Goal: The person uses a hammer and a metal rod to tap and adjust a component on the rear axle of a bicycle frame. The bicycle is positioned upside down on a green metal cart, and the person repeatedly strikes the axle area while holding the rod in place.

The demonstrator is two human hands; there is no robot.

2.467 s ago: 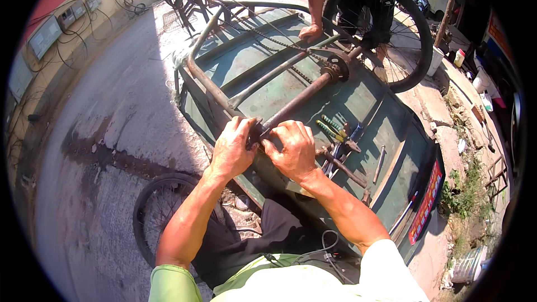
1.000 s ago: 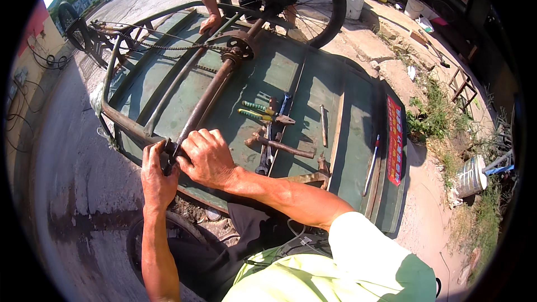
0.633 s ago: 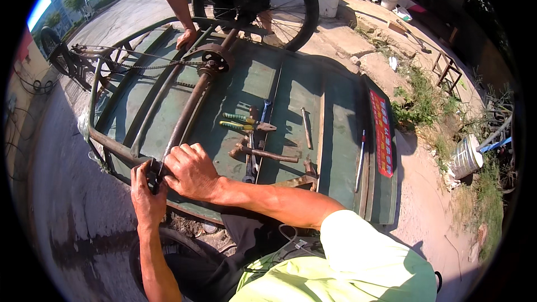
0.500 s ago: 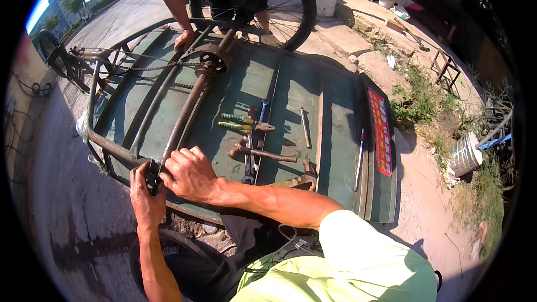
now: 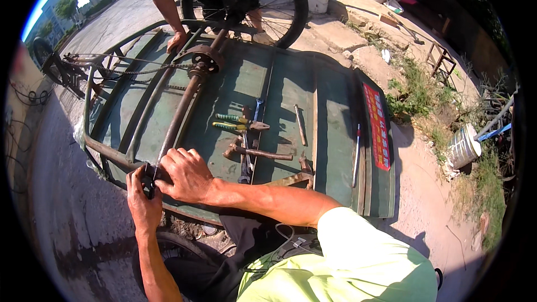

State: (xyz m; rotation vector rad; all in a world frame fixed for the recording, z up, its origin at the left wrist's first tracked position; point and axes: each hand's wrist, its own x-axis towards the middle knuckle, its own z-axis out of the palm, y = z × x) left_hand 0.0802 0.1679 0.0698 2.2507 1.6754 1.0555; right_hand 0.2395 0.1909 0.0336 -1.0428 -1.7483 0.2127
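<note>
At the axle point(image 5: 180, 110) end, view shifting, I'm still keeping left hand point(image 5: 144, 201) and right hand point(image 5: 187, 177) grasping the dark part point(image 5: 150, 175), work continuing there.

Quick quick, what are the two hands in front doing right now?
Left hand: closed, holding a small dark part at the rusty axle tube's near end.
Right hand: closed beside that part; its exact grip is hidden.

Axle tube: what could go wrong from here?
1. Pinch: left hand and right hand both crowd the dark fitting at the near end of the axle tube; a slip could nip either one.
2. Sliding: pliers and hammer lie loose on the green panel; a jolt might shift them.
</note>
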